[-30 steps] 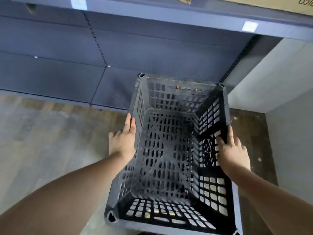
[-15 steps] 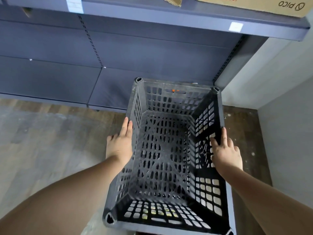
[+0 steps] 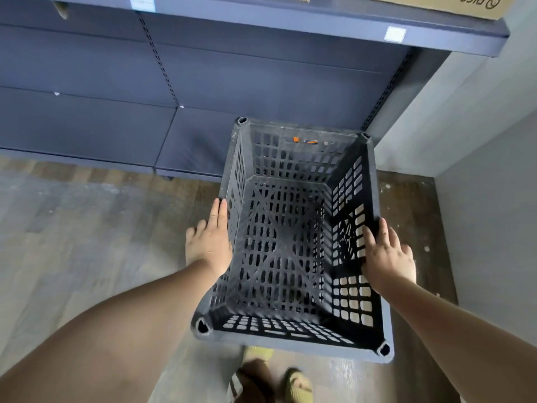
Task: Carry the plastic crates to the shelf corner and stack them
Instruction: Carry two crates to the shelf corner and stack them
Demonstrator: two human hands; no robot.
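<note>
A worn wooden floor (image 3: pixel 87 228) runs up to dark blue metal shelving (image 3: pixel 203 82) from nine to one o'clock, meeting a grey wall (image 3: pixel 479 141) at two o'clock. A cardboard box (image 3: pixel 453 4) sits on the top shelf at one o'clock. Centre frame, the black slotted plastic crate (image 3: pixel 290 242) is held above the floor near the corner. The left hand (image 3: pixel 207 242) presses flat, fingers straight, on its left wall; the right hand (image 3: pixel 388 257) lies spread over the right rim, fingertips possibly hooked outside. Sandalled feet (image 3: pixel 296 385) show blurred at six o'clock
</note>
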